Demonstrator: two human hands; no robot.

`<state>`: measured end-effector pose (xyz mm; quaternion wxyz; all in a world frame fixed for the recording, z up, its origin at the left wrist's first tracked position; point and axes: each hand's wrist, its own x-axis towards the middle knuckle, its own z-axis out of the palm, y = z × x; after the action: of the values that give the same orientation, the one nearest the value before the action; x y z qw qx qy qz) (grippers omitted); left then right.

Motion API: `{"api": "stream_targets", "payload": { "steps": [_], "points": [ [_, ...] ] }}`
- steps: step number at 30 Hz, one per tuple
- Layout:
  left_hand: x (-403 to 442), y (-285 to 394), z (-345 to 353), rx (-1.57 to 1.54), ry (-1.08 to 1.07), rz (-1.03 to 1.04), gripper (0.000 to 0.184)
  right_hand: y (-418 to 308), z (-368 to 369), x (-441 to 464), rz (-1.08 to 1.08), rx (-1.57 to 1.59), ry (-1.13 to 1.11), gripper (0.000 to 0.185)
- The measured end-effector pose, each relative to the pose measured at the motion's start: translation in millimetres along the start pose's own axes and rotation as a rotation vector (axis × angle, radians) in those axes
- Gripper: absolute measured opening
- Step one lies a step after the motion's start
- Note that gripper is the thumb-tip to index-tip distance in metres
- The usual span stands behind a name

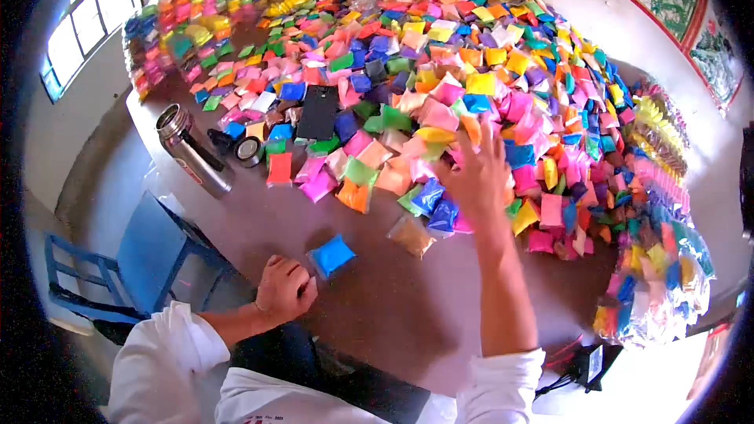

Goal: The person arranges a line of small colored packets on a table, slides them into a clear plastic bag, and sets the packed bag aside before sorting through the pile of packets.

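My left hand [286, 290] rests by the table's near edge with its fingers curled in and nothing showing in them. Just right of it lies a bright blue packet [332, 255] in clear plastic. My right hand [481, 174] reaches over the front of a big heap of coloured packets [487, 56], fingers stretched out and apart. An orange packet [470, 129] is at its fingertips; whether they touch it I cannot tell. Left of the right wrist are dark blue packets [443, 215] and a tan packet [411, 236].
A steel flask [193, 149] stands uncapped at the left, its black lid [249, 151] nearby. A dark phone [317, 112] lies on the packets. A blue chair [149, 255] is at the left. Bagged packets [656, 283] hang over the table's right edge.
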<state>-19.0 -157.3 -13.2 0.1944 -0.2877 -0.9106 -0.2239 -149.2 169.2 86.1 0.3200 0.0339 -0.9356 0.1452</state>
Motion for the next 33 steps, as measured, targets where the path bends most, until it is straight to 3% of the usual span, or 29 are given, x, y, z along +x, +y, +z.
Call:
{"api": "stream_targets", "payload": {
  "steps": [1,4,5,9,13,15,22,26,29,31,33],
  "points": [
    [1,-1,1,-0.007,0.009,-0.001,0.019,-17,0,-15,-0.118,-0.036,0.136,0.055],
    [1,2,-1,0.002,0.001,0.014,0.020,-82,45,-96,-0.439,-0.027,-0.076,0.057],
    [3,4,-2,0.018,0.016,0.027,0.020,-110,27,-105,-0.454,0.029,-0.272,0.057],
    [0,-2,2,-0.012,0.051,0.029,0.022,-116,56,-120,-0.520,0.231,-0.411,0.051],
    [-2,1,0,-0.016,0.036,0.004,0.021,-40,89,-81,-0.435,-0.083,-0.197,0.044],
    [4,4,-4,-0.002,0.056,-0.004,0.018,-5,68,-57,-0.401,-0.096,-0.049,0.036],
    [-6,-6,4,-0.007,-0.035,-0.031,0.016,101,49,3,-0.294,-0.247,0.065,0.041],
    [-8,-9,8,-0.006,0.001,-0.018,0.016,101,68,14,-0.253,-0.174,-0.011,0.039],
    [-5,-5,6,0.000,-0.007,0.001,0.015,84,62,11,-0.007,0.034,-0.071,0.033],
    [-4,-3,4,0.000,-0.003,0.007,0.015,64,43,3,0.034,0.033,0.093,0.030],
    [-4,2,0,-0.005,0.020,-0.040,0.015,26,-1,-4,0.130,0.337,0.344,0.024]
  ]
}}
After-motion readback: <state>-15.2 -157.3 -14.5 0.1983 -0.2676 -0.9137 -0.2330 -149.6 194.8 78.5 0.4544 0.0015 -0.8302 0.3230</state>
